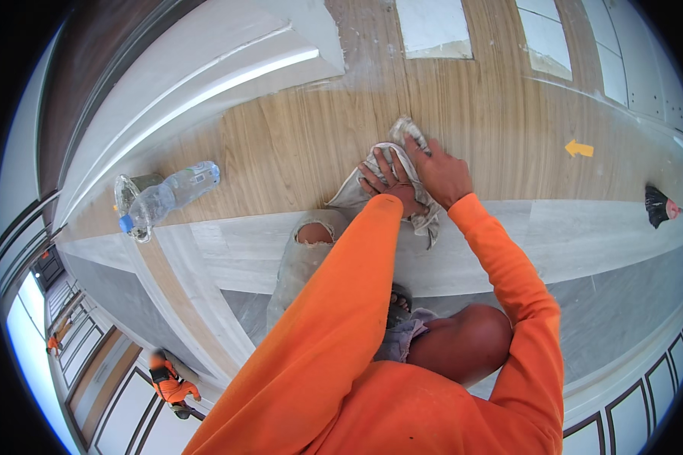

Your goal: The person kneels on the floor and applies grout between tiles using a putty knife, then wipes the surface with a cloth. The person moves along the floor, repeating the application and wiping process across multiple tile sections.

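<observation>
A grey-white, stained cloth point(349, 194) lies bunched on the wood-grain floor strip point(281, 144) in front of me. My left hand point(393, 180) rests flat on it with the fingers spread, pressing it down. Just to the right, my right hand point(442, 171) has its fingers closed on the cloth's bunched far end. Both orange sleeves reach forward from the lower edge. My bent knee, in torn light trousers point(300, 254), is close to the cloth's left side.
A clear plastic bottle point(176, 191) with a blue cap lies at the left against a clear container point(138, 184). An orange arrow point(579, 148) marks the floor at right, near a black-bristled brush point(656, 207). White panels point(432, 29) stand ahead. Another person in orange point(173, 385) is at lower left.
</observation>
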`<action>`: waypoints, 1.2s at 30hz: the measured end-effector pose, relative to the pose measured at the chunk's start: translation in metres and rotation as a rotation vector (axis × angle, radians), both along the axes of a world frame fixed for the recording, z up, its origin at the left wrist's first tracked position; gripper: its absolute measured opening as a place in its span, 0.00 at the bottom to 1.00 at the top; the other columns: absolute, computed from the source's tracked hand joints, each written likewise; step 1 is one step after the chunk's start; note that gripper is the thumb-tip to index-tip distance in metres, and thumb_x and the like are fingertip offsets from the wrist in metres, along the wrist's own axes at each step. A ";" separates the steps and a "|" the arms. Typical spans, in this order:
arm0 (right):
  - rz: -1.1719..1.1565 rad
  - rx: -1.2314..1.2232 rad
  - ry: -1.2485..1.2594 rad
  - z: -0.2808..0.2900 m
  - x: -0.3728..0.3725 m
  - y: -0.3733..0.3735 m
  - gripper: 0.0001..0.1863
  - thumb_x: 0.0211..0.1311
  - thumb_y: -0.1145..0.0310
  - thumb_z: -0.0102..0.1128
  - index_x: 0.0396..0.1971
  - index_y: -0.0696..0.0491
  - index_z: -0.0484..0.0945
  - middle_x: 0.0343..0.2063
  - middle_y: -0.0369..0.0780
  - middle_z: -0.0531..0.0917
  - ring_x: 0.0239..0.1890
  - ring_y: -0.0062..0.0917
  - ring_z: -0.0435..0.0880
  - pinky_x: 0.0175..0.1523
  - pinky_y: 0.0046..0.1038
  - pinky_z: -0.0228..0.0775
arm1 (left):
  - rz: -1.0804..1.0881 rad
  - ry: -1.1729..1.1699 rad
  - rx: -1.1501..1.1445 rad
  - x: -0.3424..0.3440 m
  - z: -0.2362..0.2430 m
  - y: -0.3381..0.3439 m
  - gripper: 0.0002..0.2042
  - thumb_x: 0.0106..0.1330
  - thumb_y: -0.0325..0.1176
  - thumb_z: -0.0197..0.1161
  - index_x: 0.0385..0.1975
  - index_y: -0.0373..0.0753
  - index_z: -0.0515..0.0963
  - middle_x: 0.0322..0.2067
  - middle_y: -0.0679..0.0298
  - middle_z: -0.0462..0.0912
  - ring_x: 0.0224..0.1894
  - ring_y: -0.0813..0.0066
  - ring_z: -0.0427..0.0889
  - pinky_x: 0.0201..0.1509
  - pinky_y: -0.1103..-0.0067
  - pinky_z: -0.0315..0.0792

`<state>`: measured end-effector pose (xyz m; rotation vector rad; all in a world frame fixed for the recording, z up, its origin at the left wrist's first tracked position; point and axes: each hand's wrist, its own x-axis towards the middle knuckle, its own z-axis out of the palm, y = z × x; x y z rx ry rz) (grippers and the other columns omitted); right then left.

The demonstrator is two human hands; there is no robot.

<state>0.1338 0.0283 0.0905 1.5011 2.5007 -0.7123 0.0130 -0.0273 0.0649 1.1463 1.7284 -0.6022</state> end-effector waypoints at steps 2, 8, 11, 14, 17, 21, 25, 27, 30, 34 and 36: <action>0.000 -0.003 -0.011 0.000 0.002 0.001 0.34 0.70 0.70 0.53 0.75 0.35 0.66 0.48 0.43 0.79 0.35 0.44 0.89 0.36 0.43 0.84 | -0.006 0.000 -0.005 0.002 -0.001 0.002 0.81 0.44 0.64 0.82 0.76 0.39 0.13 0.75 0.39 0.06 0.73 0.16 0.09 0.75 0.33 0.24; 0.031 0.016 -0.028 -0.001 0.004 0.000 0.33 0.70 0.69 0.52 0.75 0.34 0.65 0.48 0.42 0.79 0.36 0.42 0.89 0.37 0.44 0.84 | -0.001 -0.001 0.008 0.002 0.003 0.001 0.81 0.44 0.63 0.82 0.76 0.39 0.13 0.75 0.39 0.06 0.73 0.16 0.09 0.76 0.33 0.25; 0.069 0.009 -0.019 0.000 0.000 -0.002 0.33 0.70 0.69 0.52 0.75 0.34 0.65 0.48 0.41 0.78 0.36 0.42 0.89 0.36 0.44 0.84 | 0.016 0.004 0.001 -0.002 0.007 0.000 0.81 0.44 0.63 0.82 0.76 0.39 0.13 0.75 0.39 0.06 0.72 0.16 0.08 0.75 0.33 0.24; 0.032 0.023 -0.010 -0.001 0.004 0.001 0.34 0.70 0.70 0.53 0.76 0.34 0.65 0.49 0.41 0.78 0.36 0.42 0.89 0.37 0.44 0.84 | 0.011 -0.001 0.012 0.001 0.002 0.001 0.81 0.44 0.63 0.82 0.76 0.39 0.13 0.75 0.39 0.05 0.72 0.16 0.08 0.75 0.33 0.24; 0.061 -0.011 -0.017 -0.002 0.008 -0.002 0.34 0.70 0.70 0.53 0.76 0.34 0.64 0.50 0.42 0.78 0.36 0.42 0.89 0.38 0.43 0.84 | 0.007 -0.023 -0.001 0.003 0.001 0.000 0.81 0.43 0.63 0.82 0.77 0.39 0.14 0.75 0.38 0.05 0.72 0.15 0.08 0.75 0.33 0.25; 0.091 -0.006 -0.033 -0.007 0.005 -0.001 0.34 0.72 0.69 0.51 0.76 0.34 0.63 0.53 0.42 0.78 0.38 0.42 0.89 0.39 0.43 0.84 | 0.004 -0.019 0.001 -0.002 0.001 0.000 0.81 0.43 0.64 0.82 0.77 0.39 0.15 0.75 0.39 0.06 0.73 0.15 0.09 0.75 0.32 0.26; 0.009 0.014 -0.023 -0.004 0.007 0.003 0.35 0.70 0.70 0.51 0.76 0.34 0.63 0.53 0.42 0.78 0.37 0.42 0.89 0.39 0.44 0.84 | 0.010 -0.002 0.088 0.001 -0.013 -0.011 0.82 0.41 0.65 0.82 0.77 0.40 0.15 0.76 0.40 0.06 0.73 0.15 0.10 0.74 0.30 0.26; 0.075 -0.008 -0.029 -0.001 0.008 0.002 0.35 0.70 0.70 0.52 0.76 0.33 0.64 0.52 0.42 0.78 0.38 0.42 0.90 0.39 0.43 0.84 | 0.011 0.012 0.088 0.004 -0.014 -0.010 0.82 0.41 0.65 0.82 0.77 0.40 0.15 0.76 0.41 0.07 0.73 0.15 0.09 0.74 0.30 0.26; 0.073 -0.010 -0.065 0.001 0.008 0.005 0.35 0.69 0.70 0.52 0.76 0.33 0.64 0.51 0.42 0.78 0.38 0.42 0.90 0.39 0.43 0.85 | 0.011 0.005 0.069 0.001 -0.012 -0.008 0.82 0.41 0.65 0.82 0.78 0.41 0.15 0.76 0.42 0.07 0.73 0.16 0.09 0.74 0.31 0.26; 0.110 -0.016 -0.030 -0.001 0.009 0.001 0.36 0.69 0.71 0.53 0.76 0.33 0.64 0.50 0.42 0.78 0.38 0.42 0.89 0.38 0.43 0.84 | 0.008 0.002 0.042 0.001 -0.008 -0.005 0.81 0.42 0.63 0.83 0.77 0.40 0.15 0.76 0.42 0.07 0.73 0.16 0.08 0.75 0.31 0.26; 0.065 0.004 -0.049 0.000 0.009 0.006 0.36 0.68 0.71 0.53 0.76 0.33 0.64 0.49 0.42 0.78 0.37 0.42 0.89 0.38 0.43 0.85 | 0.004 0.008 0.036 0.003 -0.004 -0.002 0.81 0.42 0.63 0.83 0.77 0.40 0.15 0.76 0.42 0.07 0.73 0.16 0.09 0.75 0.31 0.27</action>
